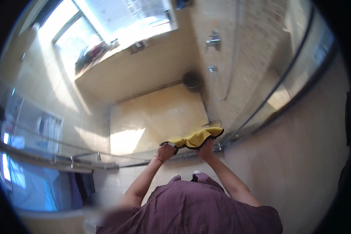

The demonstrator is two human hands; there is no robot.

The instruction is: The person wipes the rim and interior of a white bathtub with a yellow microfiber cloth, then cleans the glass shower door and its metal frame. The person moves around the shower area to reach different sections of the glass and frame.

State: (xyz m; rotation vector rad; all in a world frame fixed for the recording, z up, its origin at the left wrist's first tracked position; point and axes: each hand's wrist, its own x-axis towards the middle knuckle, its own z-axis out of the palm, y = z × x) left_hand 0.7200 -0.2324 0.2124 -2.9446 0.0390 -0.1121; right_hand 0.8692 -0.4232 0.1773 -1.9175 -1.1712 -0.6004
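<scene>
A yellow cloth with a dark border [197, 138] is stretched between my two hands in front of my body. My left hand [166, 152] grips its left end; a reddish band is on that wrist. My right hand [205, 150] holds the cloth near its right end, and a corner of it sticks out past the fingers. The cloth sags in folds between the hands, above the near edge of the shower floor. The fingertips are partly hidden behind the cloth.
Beyond the cloth lies a sunlit shower floor [161, 114] with a dark round bin or bucket [192, 81] in the far corner. A shower valve [213, 40] and a hose [222, 99] are on the right wall. Curved glass with metal rails [84, 163] stands to the left.
</scene>
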